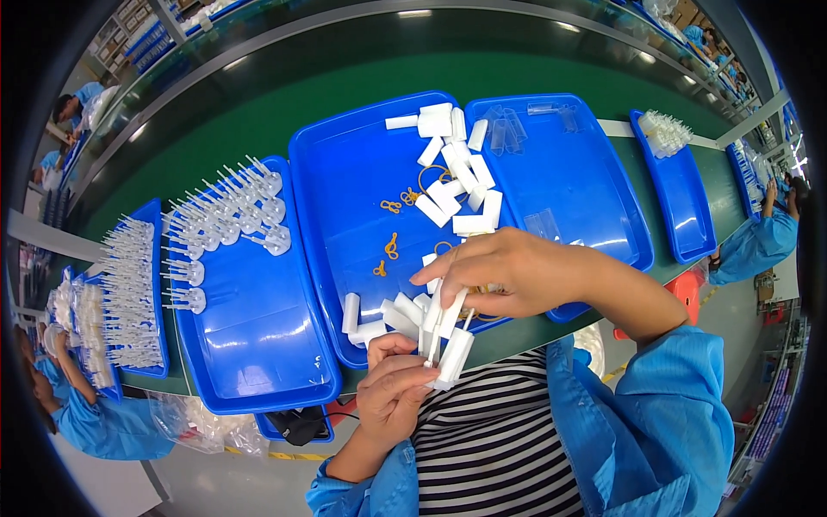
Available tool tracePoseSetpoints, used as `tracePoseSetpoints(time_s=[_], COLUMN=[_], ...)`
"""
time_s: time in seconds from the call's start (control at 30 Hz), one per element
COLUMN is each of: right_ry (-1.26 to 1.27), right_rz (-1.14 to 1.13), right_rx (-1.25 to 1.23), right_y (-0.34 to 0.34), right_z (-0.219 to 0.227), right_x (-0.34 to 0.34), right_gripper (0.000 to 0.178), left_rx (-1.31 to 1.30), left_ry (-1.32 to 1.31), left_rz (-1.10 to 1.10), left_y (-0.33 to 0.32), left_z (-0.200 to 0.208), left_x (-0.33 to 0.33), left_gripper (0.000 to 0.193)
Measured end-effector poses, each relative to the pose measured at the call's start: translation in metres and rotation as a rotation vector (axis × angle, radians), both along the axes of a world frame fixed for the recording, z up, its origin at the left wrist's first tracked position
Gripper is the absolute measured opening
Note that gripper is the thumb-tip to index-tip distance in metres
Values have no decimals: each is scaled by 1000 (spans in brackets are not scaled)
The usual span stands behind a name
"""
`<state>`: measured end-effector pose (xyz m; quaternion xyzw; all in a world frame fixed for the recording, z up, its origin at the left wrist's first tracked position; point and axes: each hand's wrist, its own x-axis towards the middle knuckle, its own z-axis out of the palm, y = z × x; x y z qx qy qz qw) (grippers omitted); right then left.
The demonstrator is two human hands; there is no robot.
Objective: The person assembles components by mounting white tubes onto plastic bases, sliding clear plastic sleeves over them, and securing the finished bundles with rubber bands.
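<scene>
My left hand [394, 392] is closed around the lower end of a white plastic part with thin upright pins, just past the front edge of the middle tray. One white block-like sleeve [456, 355] sits on that part. From above, my right hand [521, 271] pinches another white sleeve [450, 314] at the pins; I cannot tell whether it is on a pin. Loose white sleeves [442, 198] lie in the blue middle tray [345, 233], some of them close beside my fingers. Yellow-brown rubber bands [392, 246] are scattered in the same tray.
To the left, a blue tray [250, 353] holds pinned white parts with round bases [228, 226]; a narrower tray beyond holds more pinned pieces [133, 293]. Clear plastic pieces [506, 129] lie in the right tray [568, 198]. Farther right stands a narrow tray [680, 207]. Co-workers sit on both sides.
</scene>
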<state>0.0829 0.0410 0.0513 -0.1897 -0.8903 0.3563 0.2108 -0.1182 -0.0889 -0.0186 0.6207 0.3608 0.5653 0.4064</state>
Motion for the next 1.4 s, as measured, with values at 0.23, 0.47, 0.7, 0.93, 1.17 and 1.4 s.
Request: tracePoseSetpoints(time_s=[0.23,0.47,0.7,0.93,1.17,1.4], right_ry=[-54,87,129,32,127,122], right_rz=[135,-3,-174,-219,-115,-159], right_rx=[-469,-862,-1108,-1090,-945,-955], right_y=[8,-2,-15,-21,-35,-49], right_z=[7,-4,2,4,-3,-3], right_x=[14,11,-1,-6,-16,-24], right_gripper=[17,18,18,19,18,17], left_rx=[32,98,110,102,-89,41], left_ry=[88,175,236,93,-256,-74], left_rz=[-59,-59,-59,-35,62,29], left_y=[5,7,6,2,-6,-5], left_z=[3,6,8,-1,-10,-7], left_x=[2,-1,-3,0,-3,-14], left_gripper=[14,14,15,25,38,24])
